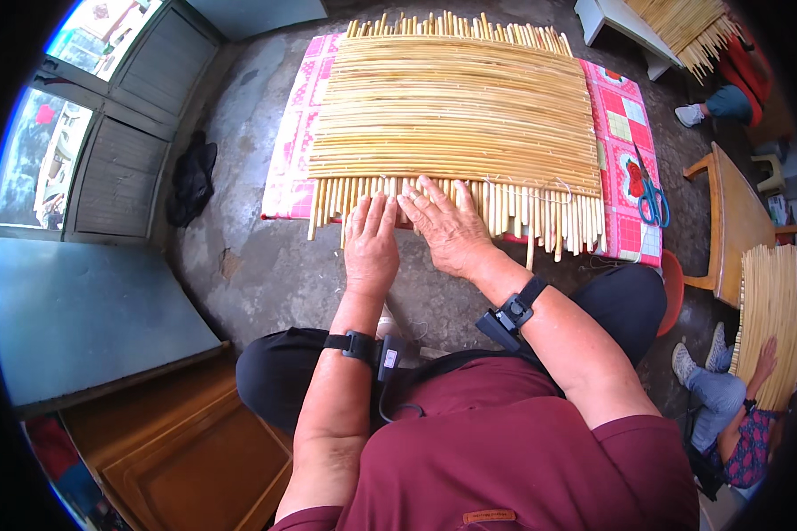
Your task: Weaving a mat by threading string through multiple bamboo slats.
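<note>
With twelve o'clock straight ahead of the seated person, a grey floor (239, 150) spreads under everything. At twelve sits the tabletop (624, 239), dressed in a pink and white checked cloth (294, 159). On it lies the big stick mat (456, 111), its slim tan sticks running from nine to three. A second lot of sticks pokes out at its twelve and six o'clock edges, the ends uneven.

Towards eight o'clock I see a brown wooden cabinet (181, 451). At four, another person in a patterned top (753, 442) sits with a smaller stick mat (764, 310), one hand laid on it. Near ten, a dark cloth (193, 181) is heaped on the floor.

The seated person's left hand (372, 239) and right hand (452, 232) meet the mat's six o'clock edge, backs upward, close beside each other. The left fingers reach towards twelve; the right ones slant towards eleven, a little spread. Both rest on the sticks there; I cannot tell whether the fingertips pinch anything.

Blue-handled scissors (653, 205) lie on the cloth at four o'clock from the mat. Smallest of all, a pale thread (565, 196) trails over the mat's edge at about five.
</note>
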A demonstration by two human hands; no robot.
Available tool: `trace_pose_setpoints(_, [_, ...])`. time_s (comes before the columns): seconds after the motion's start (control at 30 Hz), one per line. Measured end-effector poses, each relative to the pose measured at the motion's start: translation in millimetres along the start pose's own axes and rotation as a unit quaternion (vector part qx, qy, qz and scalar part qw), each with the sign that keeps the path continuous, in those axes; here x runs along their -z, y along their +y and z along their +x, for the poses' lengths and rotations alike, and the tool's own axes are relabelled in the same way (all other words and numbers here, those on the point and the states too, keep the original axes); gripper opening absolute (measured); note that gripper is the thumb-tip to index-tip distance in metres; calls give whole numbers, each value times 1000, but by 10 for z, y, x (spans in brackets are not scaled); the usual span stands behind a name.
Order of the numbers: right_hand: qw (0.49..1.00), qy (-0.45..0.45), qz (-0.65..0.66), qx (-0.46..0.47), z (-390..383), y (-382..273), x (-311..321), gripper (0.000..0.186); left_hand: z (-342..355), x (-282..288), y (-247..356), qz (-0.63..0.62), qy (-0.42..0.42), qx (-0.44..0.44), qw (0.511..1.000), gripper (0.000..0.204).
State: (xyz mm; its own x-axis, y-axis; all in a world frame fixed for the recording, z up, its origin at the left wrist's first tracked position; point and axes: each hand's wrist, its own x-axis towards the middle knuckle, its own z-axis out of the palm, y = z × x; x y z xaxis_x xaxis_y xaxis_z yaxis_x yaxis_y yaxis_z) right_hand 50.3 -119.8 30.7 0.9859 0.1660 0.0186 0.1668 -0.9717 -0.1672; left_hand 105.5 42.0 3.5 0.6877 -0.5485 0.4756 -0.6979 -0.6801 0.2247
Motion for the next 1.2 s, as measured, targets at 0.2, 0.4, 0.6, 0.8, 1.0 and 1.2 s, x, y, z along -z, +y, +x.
trace_pose_setpoints(0.2, [998, 35, -54, 11, 7, -16, -50, 60, 50, -47, 15, 40, 28, -2, 999, 39])
trace_pose_setpoints(0.4, [995, 79, -58, -21, 19, -113, -143, 53, 58, -32, 57, 67, -14, 0, 998, 42])
trace_pose_setpoints(0.6, [993, 94, -52, -42, 1, -161, -192, 61, -49, -63, 71, 49, -43, 19, 998, 46])
trace_pose_setpoints(0.8, [994, -14, -88, -60, -49, -320, -154, 63, -137, -103, 53, 32, -62, 19, 997, 55])
trace_pose_setpoints(1.0, [992, 24, -105, -61, -146, -355, -152, 73, -119, -112, 86, 43, -54, 16, 997, 55])
trace_pose_setpoints(1.2, [994, -21, -84, -60, -175, -366, -141, 76, -178, -92, 109, 39, -93, 26, 995, 58])
